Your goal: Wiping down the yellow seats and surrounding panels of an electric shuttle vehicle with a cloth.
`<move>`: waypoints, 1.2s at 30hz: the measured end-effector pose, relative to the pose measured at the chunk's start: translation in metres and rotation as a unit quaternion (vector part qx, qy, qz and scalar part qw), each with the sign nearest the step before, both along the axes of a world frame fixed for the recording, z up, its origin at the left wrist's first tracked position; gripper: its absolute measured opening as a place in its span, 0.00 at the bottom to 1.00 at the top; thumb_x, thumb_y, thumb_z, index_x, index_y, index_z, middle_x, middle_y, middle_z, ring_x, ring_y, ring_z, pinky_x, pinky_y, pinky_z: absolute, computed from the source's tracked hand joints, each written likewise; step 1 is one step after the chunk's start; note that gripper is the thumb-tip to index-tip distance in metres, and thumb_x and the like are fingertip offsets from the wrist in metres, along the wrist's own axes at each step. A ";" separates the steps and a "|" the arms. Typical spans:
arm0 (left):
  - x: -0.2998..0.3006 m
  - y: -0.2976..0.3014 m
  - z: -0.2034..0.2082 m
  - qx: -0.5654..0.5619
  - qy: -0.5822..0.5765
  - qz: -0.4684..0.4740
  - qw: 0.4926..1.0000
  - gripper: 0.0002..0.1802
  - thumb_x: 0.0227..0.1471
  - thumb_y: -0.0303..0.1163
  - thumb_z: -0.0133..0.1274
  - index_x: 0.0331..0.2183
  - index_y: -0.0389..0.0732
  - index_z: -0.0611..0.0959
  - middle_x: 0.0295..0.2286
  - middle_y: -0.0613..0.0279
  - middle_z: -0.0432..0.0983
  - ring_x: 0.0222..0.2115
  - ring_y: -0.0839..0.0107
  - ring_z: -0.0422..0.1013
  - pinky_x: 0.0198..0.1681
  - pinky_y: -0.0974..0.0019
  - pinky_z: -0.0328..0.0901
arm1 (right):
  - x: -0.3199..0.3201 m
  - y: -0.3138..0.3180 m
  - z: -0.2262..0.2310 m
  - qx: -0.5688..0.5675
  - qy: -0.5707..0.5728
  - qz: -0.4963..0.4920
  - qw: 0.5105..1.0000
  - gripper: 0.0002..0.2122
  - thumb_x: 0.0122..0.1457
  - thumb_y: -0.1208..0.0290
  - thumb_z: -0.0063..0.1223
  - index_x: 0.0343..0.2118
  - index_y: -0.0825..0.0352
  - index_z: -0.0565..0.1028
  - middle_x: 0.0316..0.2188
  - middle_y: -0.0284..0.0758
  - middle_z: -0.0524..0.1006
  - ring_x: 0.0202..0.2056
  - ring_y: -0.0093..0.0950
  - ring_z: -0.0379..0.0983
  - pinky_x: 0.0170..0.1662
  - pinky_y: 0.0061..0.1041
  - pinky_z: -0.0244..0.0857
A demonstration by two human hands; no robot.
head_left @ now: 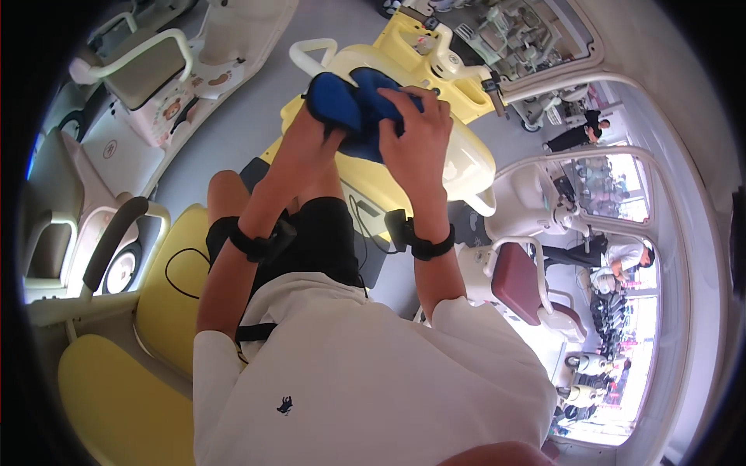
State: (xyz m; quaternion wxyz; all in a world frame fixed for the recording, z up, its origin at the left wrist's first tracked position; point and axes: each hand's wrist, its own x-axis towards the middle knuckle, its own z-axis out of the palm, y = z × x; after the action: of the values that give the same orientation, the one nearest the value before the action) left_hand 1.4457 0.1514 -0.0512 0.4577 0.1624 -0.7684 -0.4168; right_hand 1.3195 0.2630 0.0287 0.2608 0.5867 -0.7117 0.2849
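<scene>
A blue cloth (350, 109) is bunched up between both my hands, pressed against the pale yellow body of a small ride-on vehicle (458, 155). My left hand (311, 132) grips the cloth's left side from below. Over its right side my right hand (416, 128) lies with fingers spread and curled around the fabric. Each wrist wears a black strap. I am seated, with black shorts and a white shirt filling the lower view.
A yellow seat (167, 299) lies at my left. A cream vehicle with a grey seat (148, 70) stands upper left, another with a dark red seat (517, 283) at right. People stand and sit near the glass front (614, 256) at far right.
</scene>
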 end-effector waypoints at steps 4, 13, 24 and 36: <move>-0.077 0.043 0.034 -0.151 0.032 -0.028 0.988 0.26 0.45 0.20 0.53 0.50 0.34 0.70 0.46 0.45 0.65 0.47 0.44 0.65 0.51 0.53 0.63 | -0.058 0.064 0.006 -0.053 0.043 -0.159 0.985 0.20 0.47 0.76 0.54 0.46 0.57 0.78 0.44 0.38 0.73 0.43 0.43 0.65 0.49 0.41 0.60; -0.127 0.054 0.027 -0.234 -0.032 0.108 0.966 0.24 0.47 0.38 0.56 0.48 0.44 0.77 0.48 0.60 0.74 0.52 0.62 0.68 0.63 0.47 0.52 | -0.103 0.083 -0.036 -0.044 0.024 -0.278 0.959 0.20 0.57 0.61 0.48 0.51 0.64 0.74 0.45 0.42 0.71 0.45 0.43 0.66 0.53 0.43 0.54; -0.125 -0.038 0.052 -0.132 -0.081 0.102 0.983 0.15 0.51 0.41 0.51 0.35 0.41 0.80 0.32 0.53 0.80 0.35 0.54 0.76 0.48 0.53 0.67 | -0.107 -0.033 -0.004 0.106 -0.021 -0.255 0.961 0.21 0.57 0.52 0.45 0.38 0.67 0.78 0.36 0.45 0.78 0.40 0.44 0.76 0.45 0.45 0.67; -0.137 -0.149 0.027 0.033 -0.047 0.090 0.994 0.20 0.56 0.44 0.47 0.32 0.34 0.80 0.25 0.42 0.78 0.30 0.42 0.74 0.34 0.51 0.68 | -0.087 -0.140 -0.001 0.091 0.002 -0.231 0.969 0.21 0.58 0.54 0.41 0.32 0.68 0.78 0.29 0.47 0.78 0.32 0.47 0.77 0.37 0.45 0.70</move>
State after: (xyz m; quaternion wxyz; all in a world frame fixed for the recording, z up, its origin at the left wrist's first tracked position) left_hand 1.3089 0.0026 -0.0246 0.4508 0.2656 -0.7573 -0.3908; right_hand 1.2326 0.1227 0.0279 0.2662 0.4283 -0.8505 0.1495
